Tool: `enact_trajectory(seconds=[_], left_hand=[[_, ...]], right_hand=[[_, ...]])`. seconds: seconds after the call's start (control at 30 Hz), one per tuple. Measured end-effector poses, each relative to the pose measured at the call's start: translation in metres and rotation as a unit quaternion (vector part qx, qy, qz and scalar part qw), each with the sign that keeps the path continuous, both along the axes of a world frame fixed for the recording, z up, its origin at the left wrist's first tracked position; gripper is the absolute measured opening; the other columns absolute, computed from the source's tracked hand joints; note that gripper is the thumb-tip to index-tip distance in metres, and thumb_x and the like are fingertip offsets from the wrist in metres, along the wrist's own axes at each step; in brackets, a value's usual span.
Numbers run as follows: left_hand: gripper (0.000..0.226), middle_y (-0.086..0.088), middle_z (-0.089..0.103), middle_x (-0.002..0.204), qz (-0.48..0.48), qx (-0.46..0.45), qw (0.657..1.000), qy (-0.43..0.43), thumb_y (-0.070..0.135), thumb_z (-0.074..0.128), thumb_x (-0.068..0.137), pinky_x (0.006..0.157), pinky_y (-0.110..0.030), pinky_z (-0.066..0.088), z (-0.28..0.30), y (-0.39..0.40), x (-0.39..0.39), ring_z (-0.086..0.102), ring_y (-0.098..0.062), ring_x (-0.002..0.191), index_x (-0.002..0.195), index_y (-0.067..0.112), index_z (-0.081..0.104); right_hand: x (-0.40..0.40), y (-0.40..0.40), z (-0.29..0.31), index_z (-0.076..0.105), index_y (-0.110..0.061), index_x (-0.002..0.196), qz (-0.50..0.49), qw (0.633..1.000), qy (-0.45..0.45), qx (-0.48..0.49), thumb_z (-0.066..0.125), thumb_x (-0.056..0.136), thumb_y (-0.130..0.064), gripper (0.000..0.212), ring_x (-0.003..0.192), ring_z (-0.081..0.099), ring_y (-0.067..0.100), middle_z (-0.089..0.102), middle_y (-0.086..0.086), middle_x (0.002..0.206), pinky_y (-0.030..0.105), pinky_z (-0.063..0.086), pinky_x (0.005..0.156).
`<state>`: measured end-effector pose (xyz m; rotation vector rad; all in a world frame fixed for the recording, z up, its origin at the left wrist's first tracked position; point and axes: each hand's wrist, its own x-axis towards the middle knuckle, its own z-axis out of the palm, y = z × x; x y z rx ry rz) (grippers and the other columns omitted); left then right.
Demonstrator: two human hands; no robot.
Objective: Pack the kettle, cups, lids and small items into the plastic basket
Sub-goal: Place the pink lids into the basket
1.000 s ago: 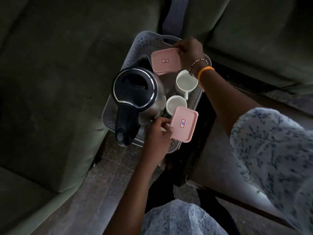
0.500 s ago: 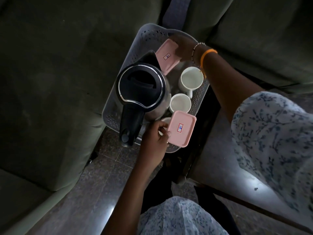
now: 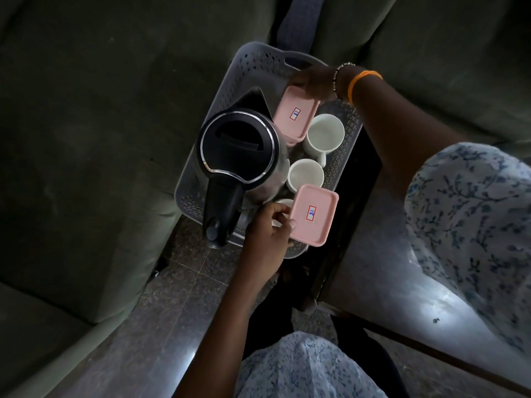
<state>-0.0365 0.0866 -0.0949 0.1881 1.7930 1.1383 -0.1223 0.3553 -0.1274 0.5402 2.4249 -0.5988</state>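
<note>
Pinched by its edge between thumb and fingers of the left hand (image 3: 265, 234) — one pink lid (image 3: 313, 215), held tilted over the near right corner of the basket (image 3: 260, 60), above a part-hidden cup (image 3: 283, 203). Gripped at its far end by the right hand (image 3: 314, 83) (fingers curled over the rim, as far as can be told) — a second pink lid (image 3: 296, 114), leaning inside the basket between the kettle (image 3: 238, 152) and the far cup (image 3: 324, 135). Kettle standing along the left side, handle overhanging the near edge; middle cup (image 3: 306, 175) upright just beside it. Step in hand, by judgement: stowing the lids, most of the packing done. Next move calls for sliding each lid down into a free gap without knocking the cups — little room left.
</note>
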Motion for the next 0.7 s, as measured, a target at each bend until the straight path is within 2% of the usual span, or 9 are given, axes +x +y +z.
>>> enact_trajectory(seconds=[0.13, 0.2, 0.3, 0.37, 0.43, 0.5, 0.57, 0.63, 0.7], left_hand=[[0.019, 0.003, 0.054, 0.086, 0.007, 0.006, 1.0, -0.019, 0.002, 0.055, 0.09, 0.062, -0.021, 0.057, 0.006, 0.009, 0.005, 0.06, -0.011, 0.079, 0.099, 0.019, 0.054], [0.018, -0.002, 0.054, 0.088, 0.025, 0.0, 0.999, -0.024, 0.002, 0.054, 0.09, 0.07, -0.037, 0.058, 0.008, 0.015, 0.006, 0.061, -0.02, 0.084, 0.1, 0.016, 0.054], [0.017, -0.003, 0.053, 0.09, 0.03, -0.011, 0.999, -0.021, 0.002, 0.053, 0.091, 0.082, -0.051, 0.055, 0.01, 0.024, 0.006, 0.06, -0.028, 0.09, 0.098, 0.017, 0.051], [0.017, 0.002, 0.051, 0.086, 0.029, -0.009, 0.999, -0.018, 0.003, 0.051, 0.091, 0.084, -0.054, 0.053, 0.012, 0.029, 0.007, 0.059, -0.027, 0.09, 0.098, 0.017, 0.048], [0.017, 0.004, 0.052, 0.089, 0.018, -0.002, 1.0, 0.007, 0.003, 0.051, 0.091, 0.085, -0.054, 0.052, 0.011, 0.035, 0.009, 0.059, -0.029, 0.096, 0.101, 0.017, 0.046], [0.019, 0.002, 0.055, 0.096, 0.016, 0.013, 0.999, 0.031, 0.003, 0.051, 0.092, 0.08, -0.044, 0.056, 0.011, 0.04, 0.01, 0.061, -0.028, 0.095, 0.101, 0.019, 0.046], [0.021, 0.004, 0.058, 0.096, 0.044, 0.044, 0.998, 0.015, 0.005, 0.052, 0.092, 0.073, -0.029, 0.058, 0.013, 0.046, 0.01, 0.063, -0.021, 0.089, 0.098, 0.025, 0.049], [0.022, 0.007, 0.061, 0.099, 0.081, 0.072, 0.994, -0.032, 0.012, 0.053, 0.093, 0.084, -0.032, 0.055, 0.014, 0.049, 0.011, 0.064, -0.02, 0.094, 0.104, 0.031, 0.051], [0.023, 0.003, 0.061, 0.105, 0.086, 0.064, 0.994, -0.037, 0.02, 0.053, 0.092, 0.093, -0.04, 0.05, 0.011, 0.051, 0.011, 0.062, -0.026, 0.103, 0.113, 0.029, 0.05]], right_hand=[[0.019, -0.002, 0.019, 0.038, -0.006, 0.139, -0.071, 0.994, 0.066, -0.042, 0.038, 0.091, 0.007, 0.05, 0.137, 0.035, 0.027, 0.038, 0.014, 0.148, 0.027, 0.025, 0.112], [0.038, -0.009, 0.032, 0.047, -0.006, 0.134, -0.138, 0.981, 0.128, -0.048, 0.043, 0.092, 0.001, 0.042, 0.13, 0.045, 0.027, 0.047, 0.013, 0.141, 0.026, 0.034, 0.102], [0.079, -0.017, 0.046, 0.057, -0.004, 0.124, -0.225, 0.957, 0.13, -0.125, 0.044, 0.094, -0.008, 0.033, 0.121, 0.052, 0.031, 0.055, 0.017, 0.132, 0.017, 0.044, 0.089], [0.111, -0.025, 0.055, 0.06, -0.009, 0.121, -0.22, 0.953, 0.103, -0.181, 0.048, 0.095, -0.012, 0.029, 0.104, 0.061, 0.016, 0.061, 0.009, 0.124, 0.007, 0.046, 0.082], [0.138, -0.032, 0.059, 0.059, -0.013, 0.123, -0.21, 0.946, 0.059, -0.24, 0.051, 0.094, -0.015, 0.03, 0.084, 0.055, -0.004, 0.06, -0.001, 0.113, -0.005, 0.041, 0.061], [0.151, -0.038, 0.057, 0.057, -0.016, 0.124, -0.223, 0.932, 0.026, -0.286, 0.051, 0.093, -0.016, 0.032, 0.076, 0.057, 0.001, 0.062, 0.0, 0.104, -0.002, 0.041, 0.05], [0.151, -0.039, 0.053, 0.056, -0.013, 0.125, -0.251, 0.915, 0.053, -0.311, 0.049, 0.094, -0.012, 0.032, 0.067, 0.057, 0.002, 0.063, 0.005, 0.094, 0.005, 0.043, 0.047], [0.142, -0.032, 0.052, 0.053, -0.012, 0.126, -0.297, 0.895, 0.109, -0.314, 0.047, 0.095, -0.008, 0.032, 0.064, 0.055, 0.0, 0.06, 0.01, 0.091, 0.012, 0.044, 0.053], [0.123, -0.021, 0.054, 0.052, -0.011, 0.123, -0.366, 0.859, 0.19, -0.304, 0.046, 0.095, -0.007, 0.029, 0.069, 0.051, 0.01, 0.057, 0.011, 0.087, 0.021, 0.042, 0.06]])
